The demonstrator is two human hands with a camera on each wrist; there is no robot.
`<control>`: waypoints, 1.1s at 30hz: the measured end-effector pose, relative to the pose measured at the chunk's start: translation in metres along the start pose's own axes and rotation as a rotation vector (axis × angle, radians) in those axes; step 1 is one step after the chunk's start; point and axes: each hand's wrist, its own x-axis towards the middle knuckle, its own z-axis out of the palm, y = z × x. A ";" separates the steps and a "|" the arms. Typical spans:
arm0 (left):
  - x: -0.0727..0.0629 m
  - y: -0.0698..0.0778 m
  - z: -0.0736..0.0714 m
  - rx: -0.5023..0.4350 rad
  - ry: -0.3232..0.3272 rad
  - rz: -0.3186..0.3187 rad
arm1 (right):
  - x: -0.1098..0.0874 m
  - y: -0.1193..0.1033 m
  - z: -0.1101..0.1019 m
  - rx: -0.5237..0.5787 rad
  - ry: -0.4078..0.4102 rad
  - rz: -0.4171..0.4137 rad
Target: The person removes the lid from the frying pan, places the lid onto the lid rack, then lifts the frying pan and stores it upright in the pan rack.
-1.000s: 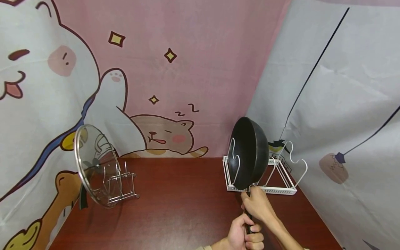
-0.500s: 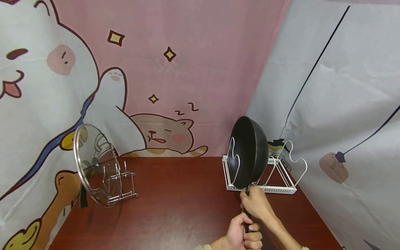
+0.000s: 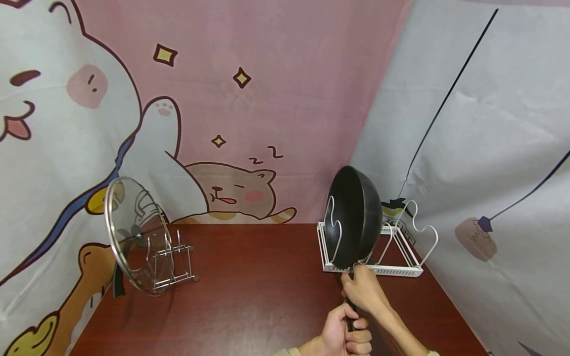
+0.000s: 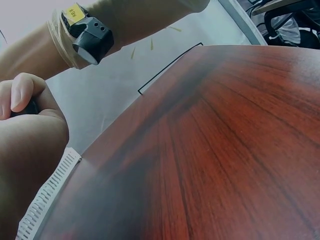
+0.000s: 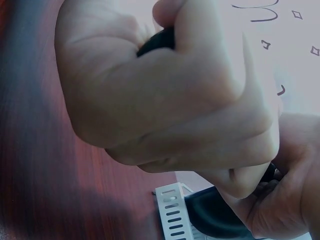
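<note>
A deep black wok-like frying pan (image 3: pixel 371 217) stands on its side between the wires of a white rack (image 3: pixel 398 271), in the head view. Its long black handle (image 3: pixel 351 325) points toward me. Close to the pan, my right hand (image 3: pixel 365 290) grips the handle. My left hand (image 3: pixel 346 331) has its fingers and thumb wrapped round the nearer end. In the right wrist view the left fist (image 5: pixel 175 100) covers most of the handle, and only part of my right hand (image 5: pixel 285 202) shows. The left wrist view catches the left hand (image 4: pixel 30 135) at its edge.
At the left, a glass lid (image 3: pixel 133 237) with a metal rim leans in a small chrome wire rack (image 3: pixel 175 282). Both racks stand on a reddish-brown table (image 3: pixel 249 287). Printed cloth (image 3: pixel 289 99) hangs behind and at the sides. The white rack's right wires (image 3: pixel 416 222) rise beside the pan.
Very little differs. Both hands and the handle have shifted slightly left, while the pan stays between the same wires and the hands keep hold.
</note>
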 end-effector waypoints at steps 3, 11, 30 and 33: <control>0.000 0.000 0.000 0.000 0.004 0.000 | 0.001 0.000 0.001 -0.005 0.000 -0.004; -0.001 0.000 -0.002 -0.009 0.015 -0.004 | 0.001 0.002 0.003 -0.013 -0.004 0.013; -0.001 -0.002 -0.005 -0.015 0.043 0.003 | 0.003 0.002 0.005 -0.012 -0.013 0.014; -0.001 -0.001 -0.005 -0.007 0.043 0.006 | 0.003 0.001 0.004 -0.010 -0.017 0.014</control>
